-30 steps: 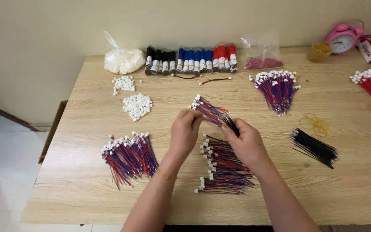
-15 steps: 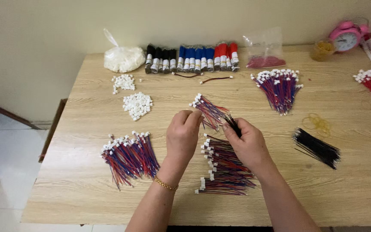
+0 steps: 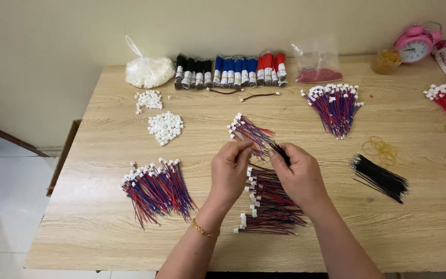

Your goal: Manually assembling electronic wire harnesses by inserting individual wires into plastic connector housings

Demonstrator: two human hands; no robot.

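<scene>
**Red-and-blue wire bundle held over the table centre**

Red and blue leads with small white plugs make up the wire bundle [image 3: 249,132] that we hold between both hands, just above the stack of finished leads [image 3: 269,204] on the wooden table [image 3: 104,237]. We take that stack as our landmark.

Hands: our left hand [image 3: 231,173] has its fingers curled narrow, fingertips pinched on the bundle near the bare ends. Our right hand [image 3: 300,175] is closed likewise and grips the same bundle together with a thin black piece [image 3: 280,152]; whether this is a tie or a wire, we cannot tell. The plug ends fan out up and left of the hands, clear of the table.

Handling, as we judge it: the bundle is very light and limp. Single leads bend freely, and smooth insulation lets them slide against one another, so a loose pinch would let strands slip out. The plugs are small and hard, likely to snag on neighbouring leads. Best hold looks to be around the wires' mid-length, all strands gathered, not by the plugs.

Surroundings: left of the stack lies another fanned bunch [image 3: 156,188]. Beyond it, two heaps of loose white plugs [image 3: 165,127]. Right of the stack, black wires [image 3: 380,177] and rubber bands [image 3: 380,149]. Far behind, rolled wire packs [image 3: 231,71].
</scene>
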